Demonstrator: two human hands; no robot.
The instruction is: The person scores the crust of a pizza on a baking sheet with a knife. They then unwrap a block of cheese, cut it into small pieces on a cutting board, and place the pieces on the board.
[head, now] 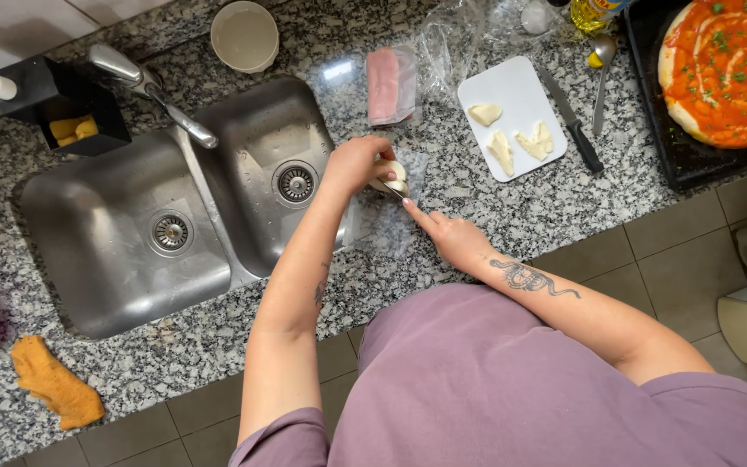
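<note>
The pale cheese piece (391, 175) at frame centre sits gripped in the left hand (354, 164); the right hand (453, 238), fingers closed, presses a small knife (393, 191) against it above the granite surface (512, 207).

Speckled polished granite counter (512, 207), brushed steel sink (114, 259), matt white plastic board (512, 95), orange cloth (55, 385)

Bare granite counter (512, 207) lies open right of the hands; cutting board (512, 117), knife (571, 121) and sink (244, 182) hem them

Pizza (724, 65) — edge-cropped; blade (393, 190) — mostly hidden
</note>
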